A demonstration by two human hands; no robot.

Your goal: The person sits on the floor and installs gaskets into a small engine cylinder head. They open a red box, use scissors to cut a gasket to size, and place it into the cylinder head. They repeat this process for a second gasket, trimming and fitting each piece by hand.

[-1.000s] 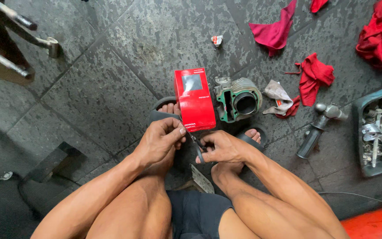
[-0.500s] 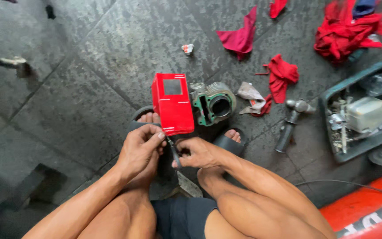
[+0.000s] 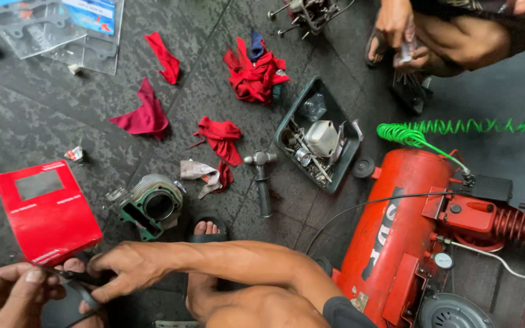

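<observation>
Item: thin dark ring (image 3: 80, 290), a slim curved band, dark grey to black, partly hidden by the fingers that hold it.
Location: low in the left corner of the head view, pinched between both hands just below the red box (image 3: 47, 209) and above the person's own foot on the floor (image 3: 31, 121).
Left hand (image 3: 10, 297): fingers closed around the near end of the ring, thumb on top; grasping it.
Right hand (image 3: 126, 267): fingertips clenched on the other part of the ring, forearm reaching across the knee.
Handling, judged: light and springy, probably stiff metal that bends only slightly and could snap or twist if spread too far; narrow and likely oily, so prone to slipping.
Where to hold: at the two ends, with fingertip pads on the flat faces and not the edge, as both hands now do.
Appearance: plain and matte, no markings discernible; exact cross-section too small to tell.
Nearby, box: red carton with a grey window panel, lying flat, its lower corner touching the hands.
Nearby, cylinder: finned engine cylinder (image 3: 152, 205), green gasket face, bore open, just beside the box.
Nearby, tool: metal-headed hammer (image 3: 261, 179) lying on the floor, well apart from the ring.
Nearby, tray: dark parts tray (image 3: 287, 124) holding small metal pieces.
Nearby, other: red rags (image 3: 253, 73); red compressor tank (image 3: 396, 231) at right.
Other person: separate hands (image 3: 396, 24) at the top edge.
</observation>
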